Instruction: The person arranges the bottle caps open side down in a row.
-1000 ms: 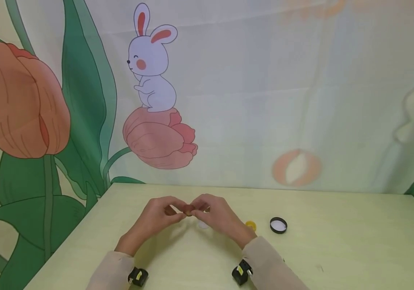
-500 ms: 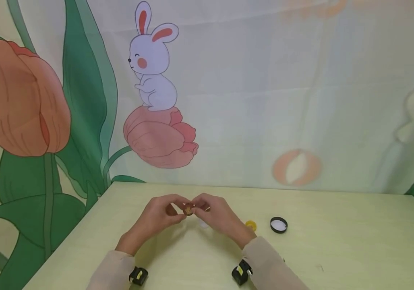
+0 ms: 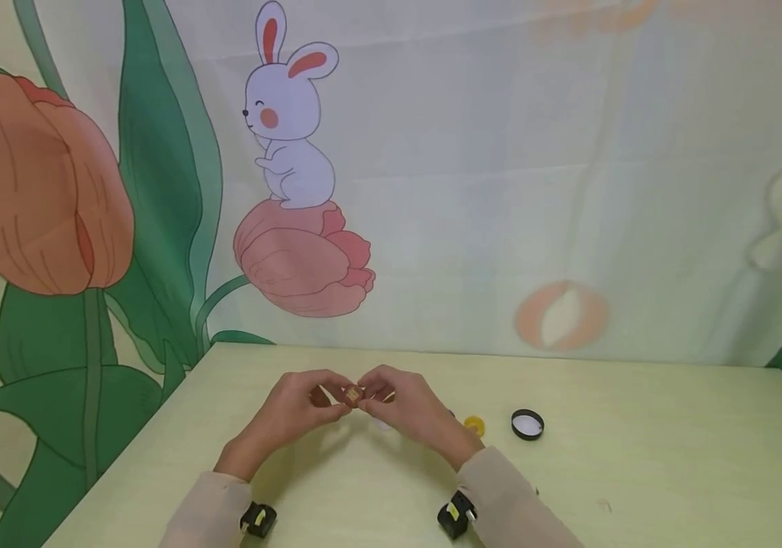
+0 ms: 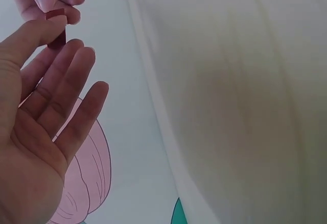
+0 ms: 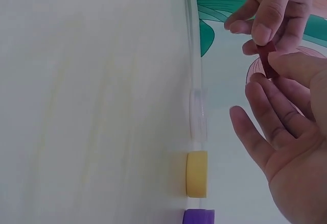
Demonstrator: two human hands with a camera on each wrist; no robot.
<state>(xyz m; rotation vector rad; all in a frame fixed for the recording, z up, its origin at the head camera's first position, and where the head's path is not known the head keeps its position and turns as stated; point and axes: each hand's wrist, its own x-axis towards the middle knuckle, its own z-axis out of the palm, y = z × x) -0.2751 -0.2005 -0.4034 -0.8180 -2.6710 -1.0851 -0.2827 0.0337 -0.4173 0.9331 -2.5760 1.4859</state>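
Observation:
Between both hands, above the table, is a small dark red round cap (image 3: 354, 395) with a yellowish mark on its top face. My left hand (image 3: 293, 405) pinches its left side between thumb and forefinger; my right hand (image 3: 410, 405) pinches the opposite side the same way. In the left wrist view the cap (image 4: 57, 41) appears edge-on, partly covered by fingertips, while the other left fingers spread loosely. From the right wrist the cap (image 5: 266, 61) also shows edge-on. A clear cap (image 3: 381, 424) lies on the table behind my right hand, partly hidden.
Right of my right wrist sits a yellow cap (image 3: 475, 426), partly covered by the arm. Farther right lies a black-rimmed lid (image 3: 515, 428). A purple cap (image 5: 199, 217) stands near the yellow one. The pale table (image 3: 651, 457) ends at a printed curtain (image 3: 459, 190).
The cap has been turned between the fingers, so its yellowish-marked face, unseen a second ago, now shows to the head camera. Both hands have barely shifted.

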